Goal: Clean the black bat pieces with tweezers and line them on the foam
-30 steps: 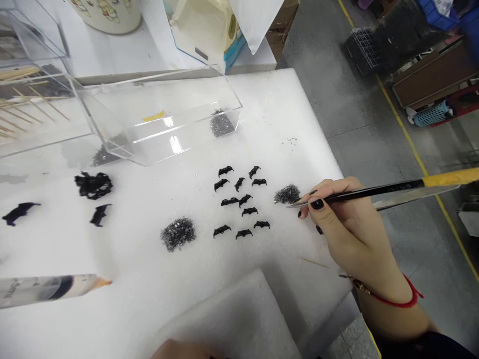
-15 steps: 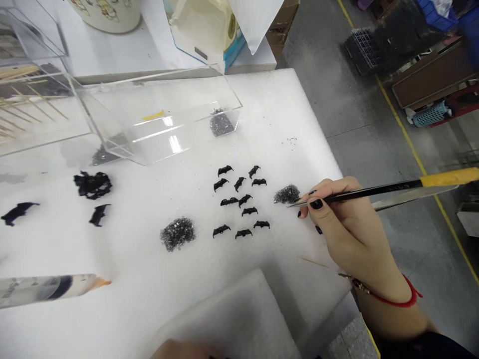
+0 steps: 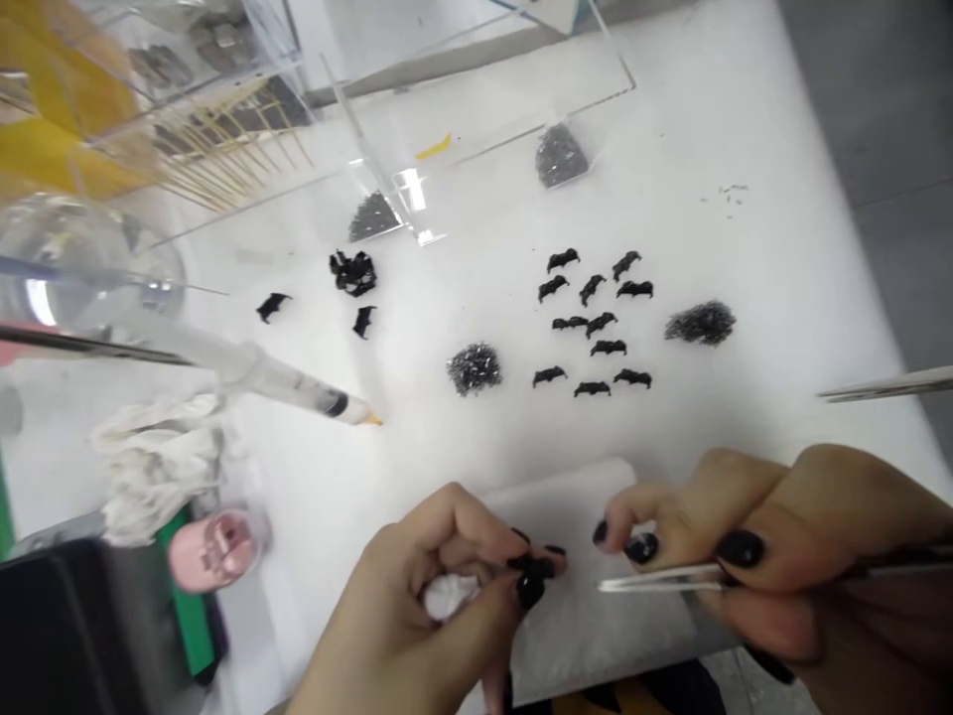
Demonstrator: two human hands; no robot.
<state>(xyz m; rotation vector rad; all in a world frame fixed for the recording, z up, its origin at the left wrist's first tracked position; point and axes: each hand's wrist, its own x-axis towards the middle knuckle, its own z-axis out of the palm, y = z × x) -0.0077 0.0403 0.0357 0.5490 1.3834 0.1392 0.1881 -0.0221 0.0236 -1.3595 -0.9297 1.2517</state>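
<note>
My left hand [image 3: 424, 606] pinches a small black bat-shaped piece [image 3: 537, 568] between thumb and finger, partly hidden by dark nails. A crumpled white wad [image 3: 451, 596], perhaps tissue, sits inside the same hand. My right hand [image 3: 804, 556] is closed on metal tweezers [image 3: 655, 579], their tips pointing left and standing apart from the piece. Both hands are over a raised white foam block [image 3: 573, 655]. Beyond them, several black bat-shaped pieces [image 3: 609, 348] lie spread on the white foam sheet [image 3: 417, 318], between two piles of tiny dark beads [image 3: 475, 368] [image 3: 701, 323].
A syringe [image 3: 313, 392] with an orange tip lies at left. Clear acrylic boxes [image 3: 476, 159] and thin wooden sticks [image 3: 245, 149] stand behind. A white crumpled cloth [image 3: 160, 462] and pink object [image 3: 215, 549] are lower left. Another slim metal tool [image 3: 885, 385] enters from the right.
My right hand has drawn back from the right bead pile towards me with the tweezers. My left hand has come fully into view, pinching a bat-shaped piece. The view has shifted left.
</note>
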